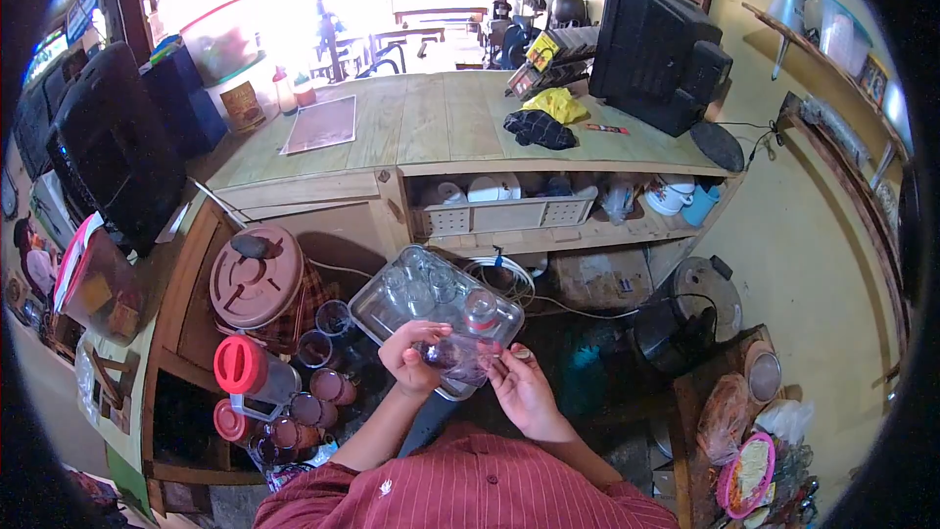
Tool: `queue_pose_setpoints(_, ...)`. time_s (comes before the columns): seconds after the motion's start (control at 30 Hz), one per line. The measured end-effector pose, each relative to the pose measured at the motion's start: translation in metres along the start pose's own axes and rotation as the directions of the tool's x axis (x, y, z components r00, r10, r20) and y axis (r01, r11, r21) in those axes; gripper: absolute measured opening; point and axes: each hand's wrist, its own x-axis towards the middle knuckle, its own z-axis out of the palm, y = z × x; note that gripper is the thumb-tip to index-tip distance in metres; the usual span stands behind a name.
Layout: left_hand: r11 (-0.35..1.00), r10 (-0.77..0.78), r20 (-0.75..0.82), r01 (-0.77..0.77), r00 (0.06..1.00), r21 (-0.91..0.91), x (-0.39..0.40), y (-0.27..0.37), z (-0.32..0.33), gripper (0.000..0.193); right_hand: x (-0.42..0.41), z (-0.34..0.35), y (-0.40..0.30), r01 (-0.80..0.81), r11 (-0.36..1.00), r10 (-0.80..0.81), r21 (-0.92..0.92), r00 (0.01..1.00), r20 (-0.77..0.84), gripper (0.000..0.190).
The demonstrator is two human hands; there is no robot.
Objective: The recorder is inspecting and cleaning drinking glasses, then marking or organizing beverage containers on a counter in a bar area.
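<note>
Between my two hands lies a clear, see-through container (457, 360), perhaps a glass or jar, held on its side above the near edge of a metal tray. My left hand (417, 356) grips its left end. The fingertips of my right hand (520, 388) touch its right end. On the rectangular metal tray (374, 303) stand several clear drinking glasses (420, 297). A clear jar with a red band (481, 310) stands at the tray's right side.
Left of the tray are a round lidded bin (257, 286) with a stone on top, a red-lidded pitcher (253, 371) and several glasses (314, 347). Ahead is a wooden counter (433, 117) with an open shelf. A dark pot (661, 334) and a pink-rimmed basket (747, 476) are at the right.
</note>
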Motion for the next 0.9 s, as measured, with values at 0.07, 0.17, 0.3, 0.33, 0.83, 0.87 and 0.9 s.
queue_pose_setpoints(0.07,0.999,0.03,0.024,-0.03,0.999,0.037,0.0,-0.001,-0.003,0.068,0.002,0.003,-0.007,-0.068,0.996,0.067,0.062,0.997,0.026,0.016)
queue_pose_setpoints(0.17,1.0,0.013,-0.014,-0.013,1.0,-0.005,0.002,-0.005,-0.009,0.067,0.007,-0.011,-0.019,-0.137,0.977,0.14,0.164,0.99,-0.006,0.017)
queue_pose_setpoints(0.3,0.995,-0.071,-0.101,0.063,0.992,-0.079,0.007,-0.004,-0.008,0.067,0.011,-0.017,-0.016,-0.113,0.985,0.116,0.127,0.993,-0.017,0.016)
queue_pose_setpoints(0.33,0.996,-0.065,-0.088,0.059,0.994,-0.068,0.008,-0.001,-0.005,0.067,0.011,-0.015,-0.011,-0.113,0.985,0.116,0.128,0.993,-0.017,0.016)
queue_pose_setpoints(0.83,0.988,-0.147,-0.113,0.14,0.983,-0.066,0.008,-0.004,-0.001,0.062,0.008,-0.005,0.0,-0.043,0.993,0.025,0.11,0.986,0.167,0.015)
queue_pose_setpoints(0.87,0.977,-0.199,-0.12,0.187,0.973,-0.105,0.005,-0.003,0.001,0.061,0.006,0.0,0.003,-0.029,0.998,0.019,0.053,0.982,0.187,0.015)
queue_pose_setpoints(0.9,0.976,-0.2,-0.12,0.188,0.972,-0.105,0.004,-0.003,0.0,0.061,0.005,0.001,0.003,-0.029,0.998,0.018,0.054,0.982,0.186,0.015)
